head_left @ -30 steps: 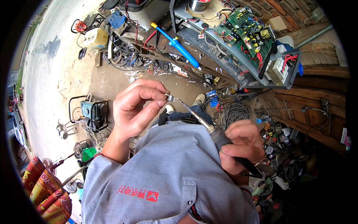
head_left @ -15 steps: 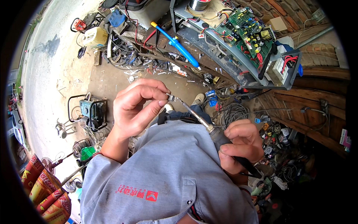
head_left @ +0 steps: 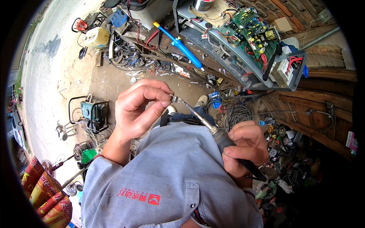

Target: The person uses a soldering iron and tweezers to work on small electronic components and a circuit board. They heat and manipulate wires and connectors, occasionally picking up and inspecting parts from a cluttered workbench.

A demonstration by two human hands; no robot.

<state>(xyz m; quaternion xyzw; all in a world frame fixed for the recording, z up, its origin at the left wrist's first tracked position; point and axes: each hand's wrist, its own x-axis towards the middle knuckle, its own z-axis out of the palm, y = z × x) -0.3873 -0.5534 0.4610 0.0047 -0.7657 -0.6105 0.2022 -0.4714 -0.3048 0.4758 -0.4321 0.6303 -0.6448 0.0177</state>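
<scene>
Between thumb and fingertips, my left hand (head_left: 137, 110) pinches a small electronic component (head_left: 174, 98) whose short metal leads point to the right. My right hand (head_left: 248, 148) is wrapped round the dark handle of a soldering iron (head_left: 204, 121). The iron slants up and to the left, its tip right by the leads; whether they touch is too small to tell. Both hands are held up in front of my grey shirt. Beyond them, a blue desoldering pump (head_left: 187, 51) with a yellow end lies on the bench edge.
A green circuit board (head_left: 254, 34) with wires rests on an opened metal chassis (head_left: 228, 57), near a solder spool (head_left: 202, 4). Coiled cables (head_left: 238, 114) and scrap parts litter the ground at right. A framed machine (head_left: 90, 113) and a yellow jerrycan (head_left: 97, 38) stand at left.
Hardly anything differs. Both hands keep their holds, and the iron's tip stays close to the component's leads.
</scene>
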